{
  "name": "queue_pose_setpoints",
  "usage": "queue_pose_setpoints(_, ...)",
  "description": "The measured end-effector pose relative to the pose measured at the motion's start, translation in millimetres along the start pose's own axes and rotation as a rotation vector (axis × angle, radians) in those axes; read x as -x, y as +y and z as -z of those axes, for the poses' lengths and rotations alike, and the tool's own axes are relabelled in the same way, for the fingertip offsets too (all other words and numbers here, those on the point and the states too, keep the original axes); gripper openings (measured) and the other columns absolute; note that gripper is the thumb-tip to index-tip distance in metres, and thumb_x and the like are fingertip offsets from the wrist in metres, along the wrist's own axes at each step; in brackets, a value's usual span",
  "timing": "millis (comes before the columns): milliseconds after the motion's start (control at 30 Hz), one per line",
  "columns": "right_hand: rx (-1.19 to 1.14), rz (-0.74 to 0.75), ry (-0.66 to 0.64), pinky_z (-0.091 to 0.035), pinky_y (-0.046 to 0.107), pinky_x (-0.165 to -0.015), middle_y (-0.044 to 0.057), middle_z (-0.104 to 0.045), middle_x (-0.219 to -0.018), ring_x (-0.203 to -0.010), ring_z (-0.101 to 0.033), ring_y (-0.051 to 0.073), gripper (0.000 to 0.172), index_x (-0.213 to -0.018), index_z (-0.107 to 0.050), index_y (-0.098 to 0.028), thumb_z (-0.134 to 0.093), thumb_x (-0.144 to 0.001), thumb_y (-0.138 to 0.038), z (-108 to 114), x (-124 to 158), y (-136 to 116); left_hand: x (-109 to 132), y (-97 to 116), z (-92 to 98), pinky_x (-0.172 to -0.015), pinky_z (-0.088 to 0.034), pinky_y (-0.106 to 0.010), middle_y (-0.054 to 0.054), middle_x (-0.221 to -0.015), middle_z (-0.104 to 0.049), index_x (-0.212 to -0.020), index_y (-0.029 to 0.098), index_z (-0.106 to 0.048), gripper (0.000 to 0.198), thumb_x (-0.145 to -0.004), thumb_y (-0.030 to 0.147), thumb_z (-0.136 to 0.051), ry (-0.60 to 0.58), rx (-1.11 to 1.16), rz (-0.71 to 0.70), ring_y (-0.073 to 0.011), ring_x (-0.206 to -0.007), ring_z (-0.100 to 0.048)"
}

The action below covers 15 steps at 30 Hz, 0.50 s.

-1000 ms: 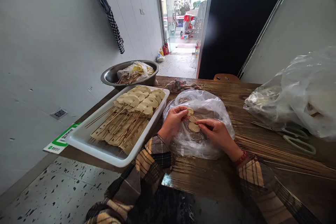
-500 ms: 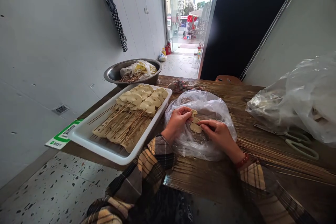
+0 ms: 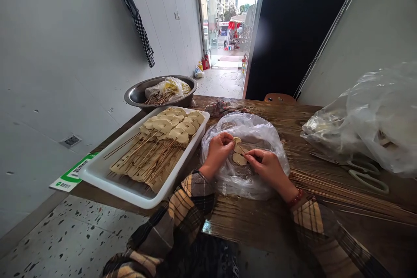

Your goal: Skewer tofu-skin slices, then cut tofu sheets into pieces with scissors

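Note:
My left hand (image 3: 217, 152) pinches a pale round slice (image 3: 236, 140) over a clear plastic bag (image 3: 260, 132) on the wooden table (image 3: 260, 221). My right hand (image 3: 267, 166) is closed on a thin bamboo skewer (image 3: 242, 150) that carries two more slices (image 3: 239, 159). Both hands meet at the slices, above the bag's open middle. To the left a white tray (image 3: 107, 178) holds several finished skewers (image 3: 159, 147) of the same slices.
A metal bowl (image 3: 138, 95) with a bag and sticks stands behind the tray. A crumpled cloth (image 3: 223, 106) lies beyond the bag. At right are a large plastic bag (image 3: 368, 117), white-handled scissors (image 3: 368, 178) and a spread of loose skewers (image 3: 342, 191). A wall runs along the left.
The hands have stayed together over the bag; the slice in the left hand has moved closer onto the skewer. The view shifted slightly.

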State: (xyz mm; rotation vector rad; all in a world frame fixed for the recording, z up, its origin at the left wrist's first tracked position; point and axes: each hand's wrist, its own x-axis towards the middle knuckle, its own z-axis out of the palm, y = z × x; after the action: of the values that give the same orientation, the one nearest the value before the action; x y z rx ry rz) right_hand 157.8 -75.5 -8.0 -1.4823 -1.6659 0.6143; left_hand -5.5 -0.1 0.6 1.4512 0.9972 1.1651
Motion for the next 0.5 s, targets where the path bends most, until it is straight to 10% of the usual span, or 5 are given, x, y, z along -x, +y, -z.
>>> queue_pose_setpoints(500, -0.115, -0.013, 0.069, -0.040, 0.026, -0.046, 0.004, -0.069, -0.064, -0.054, -0.060, 0.017, 0.029, -0.084, -0.071, -0.018, -0.055, -0.086, -0.042, 0.2, -1.3, 0.6, 5.8, 3.7, -7.6, -0.057, -0.043, -0.023, 0.000, -0.064, -0.061, -0.075, 0.016, -0.061, 0.014, -0.070, 0.025, -0.071, -0.212, 0.064, -0.009, -0.0108, -0.059, -0.057)
